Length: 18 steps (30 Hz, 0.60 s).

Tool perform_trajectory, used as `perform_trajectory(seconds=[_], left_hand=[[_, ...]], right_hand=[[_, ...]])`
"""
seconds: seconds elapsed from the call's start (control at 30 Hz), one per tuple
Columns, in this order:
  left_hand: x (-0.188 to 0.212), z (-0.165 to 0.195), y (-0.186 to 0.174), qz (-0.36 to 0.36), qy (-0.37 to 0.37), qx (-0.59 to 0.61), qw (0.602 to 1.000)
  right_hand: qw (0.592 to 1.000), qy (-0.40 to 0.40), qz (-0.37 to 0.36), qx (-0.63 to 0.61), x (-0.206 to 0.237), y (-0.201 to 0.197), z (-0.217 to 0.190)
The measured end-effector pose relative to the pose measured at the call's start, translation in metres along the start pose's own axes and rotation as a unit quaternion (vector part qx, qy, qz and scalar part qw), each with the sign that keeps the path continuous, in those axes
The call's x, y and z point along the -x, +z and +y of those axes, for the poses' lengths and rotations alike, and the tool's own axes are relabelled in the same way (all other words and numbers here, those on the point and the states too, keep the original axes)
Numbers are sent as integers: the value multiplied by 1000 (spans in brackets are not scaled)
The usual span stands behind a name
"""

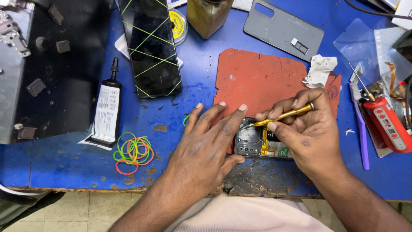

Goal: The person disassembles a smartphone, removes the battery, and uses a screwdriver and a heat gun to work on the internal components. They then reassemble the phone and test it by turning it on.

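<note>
An opened phone (257,144) with bare circuit parts lies on the lower edge of a red rubber mat (257,79). My left hand (204,148) rests flat beside it, fingers spread, thumb against the phone's lower left side. My right hand (304,131) grips a slim gold screwdriver (283,116) like a pen. Its tip touches the phone's upper left area near the camera module. My right palm hides the phone's right part.
A phone bound with green rubber bands (151,47), a black glue tube (107,109), loose coloured rubber bands (133,152), a grey back cover (283,28), a crumpled tissue (319,71), a purple toothbrush (360,120), a red tool (388,122) and a jar (209,15) lie on the blue table (64,165).
</note>
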State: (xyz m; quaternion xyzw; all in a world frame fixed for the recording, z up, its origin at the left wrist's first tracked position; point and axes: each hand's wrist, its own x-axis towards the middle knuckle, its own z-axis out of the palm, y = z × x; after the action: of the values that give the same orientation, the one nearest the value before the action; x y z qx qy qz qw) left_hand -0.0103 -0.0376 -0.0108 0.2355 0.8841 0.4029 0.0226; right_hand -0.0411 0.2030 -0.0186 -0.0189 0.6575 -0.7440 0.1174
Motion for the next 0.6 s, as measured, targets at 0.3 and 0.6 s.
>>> perform_trajectory(seconds=[0.3,0.6], left_hand=[[0,0,0,3,0,5,1000],[1,-1,2,1,2,-6,1000]], right_hand=[[1000,-12,-8,22,1,1,0],[1000,-4,0,2,0,1,0]])
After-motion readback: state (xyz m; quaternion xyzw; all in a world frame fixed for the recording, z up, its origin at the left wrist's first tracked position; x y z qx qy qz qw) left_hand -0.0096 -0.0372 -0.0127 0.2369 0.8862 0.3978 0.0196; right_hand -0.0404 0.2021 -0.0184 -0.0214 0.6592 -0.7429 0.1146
